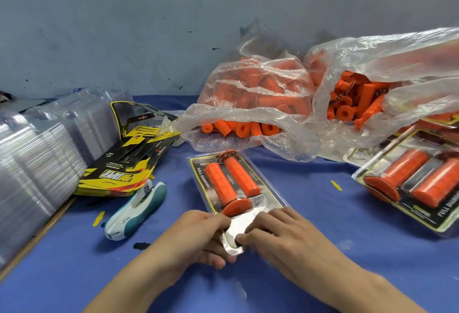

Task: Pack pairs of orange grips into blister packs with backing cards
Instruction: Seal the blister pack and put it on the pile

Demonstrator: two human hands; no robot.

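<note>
Orange grips [229, 183], a pair, lie side by side in the blister pack [236, 188] at the middle of the desk [310, 225], over its yellow-edged backing card. At the desk's left edge stand stacked empty blisters [37, 158], then loose backing cards [129, 163] and a stapler [135, 209]. To close this pack well, the person would likely press evenly along the near flap so the card sits flat and the edges line up before fastening. The left hand [196, 235] rests palm down at the pack's near left corner, fingers together and curled onto the clear flap. The right hand [275, 233] mirrors it, fingertips [242, 238] pressing the flap's centre. Right of them, bags of grips [273, 94] and finished packs [412, 183] sit toward the far right corner.
</note>
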